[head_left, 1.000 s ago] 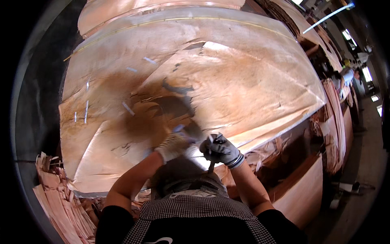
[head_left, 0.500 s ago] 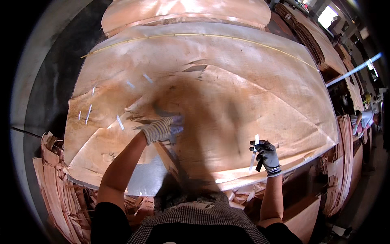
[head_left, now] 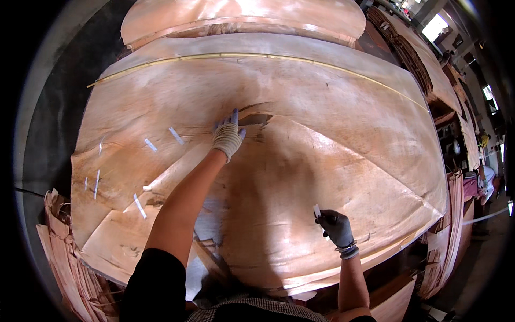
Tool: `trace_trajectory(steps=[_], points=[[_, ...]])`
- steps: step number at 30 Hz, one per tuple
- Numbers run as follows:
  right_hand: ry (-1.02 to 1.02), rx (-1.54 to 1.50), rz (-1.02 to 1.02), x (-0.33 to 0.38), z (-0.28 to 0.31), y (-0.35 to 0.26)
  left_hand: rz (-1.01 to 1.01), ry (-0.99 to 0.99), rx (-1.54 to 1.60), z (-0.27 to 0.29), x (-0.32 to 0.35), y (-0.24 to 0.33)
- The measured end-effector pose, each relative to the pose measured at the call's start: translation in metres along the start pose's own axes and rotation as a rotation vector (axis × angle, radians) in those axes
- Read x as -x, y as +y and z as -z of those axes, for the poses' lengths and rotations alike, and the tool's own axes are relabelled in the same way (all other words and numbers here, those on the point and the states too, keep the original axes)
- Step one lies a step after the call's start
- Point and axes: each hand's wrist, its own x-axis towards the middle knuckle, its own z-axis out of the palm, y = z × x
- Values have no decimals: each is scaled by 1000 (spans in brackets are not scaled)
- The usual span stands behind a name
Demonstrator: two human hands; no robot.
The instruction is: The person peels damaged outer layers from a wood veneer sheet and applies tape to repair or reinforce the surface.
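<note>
My left hand (head_left: 229, 135), in a pale glove with a striped knit cuff, lies on a large sheet of wood veneer (head_left: 300, 177). Its fingers are stretched out, beside a dark torn gap (head_left: 256, 119) in the sheet. My right hand (head_left: 336, 227), in a black glove, is closed around a slim white knife-like tool (head_left: 317, 211) over the right front part of the sheet. The tool's upper end sticks out above the fingers; its lower part is mostly hidden. Several short white tape strips (head_left: 139, 206) are stuck on the left side of the veneer.
A thin yellow strip (head_left: 236, 55) runs across the sheet's far part. Another veneer stack (head_left: 247, 16) stands beyond. Torn veneer scraps (head_left: 70, 257) hang at the left front, and more sheets (head_left: 445, 236) lean at the right. Another person (head_left: 485, 182) is at the far right.
My left hand has moved forward and its fingers now reach beside the torn gap. My right hand, still holding the white tool, has turned and shifted slightly left and down in view.
</note>
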Motion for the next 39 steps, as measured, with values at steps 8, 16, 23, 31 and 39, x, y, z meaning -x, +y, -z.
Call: trace_trajectory(steps=[8, 16, 23, 31, 39], points=[[-8, 42, 98, -120, -30, -71, 232, -5, 813, -39, -43, -63], [-248, -63, -27, -94, -86, -49, -249, 341, 22, -22, -52, -27], [-88, -100, -205, -46, -37, 0, 189, -150, 1019, -43, -61, -82], [-5, -268, -230, -22, -27, 13, -338, -23, 0, -22, -31, -48], [50, -304, -205, 2, -19, 25, -343, -50, 224, 43, 83, 22]])
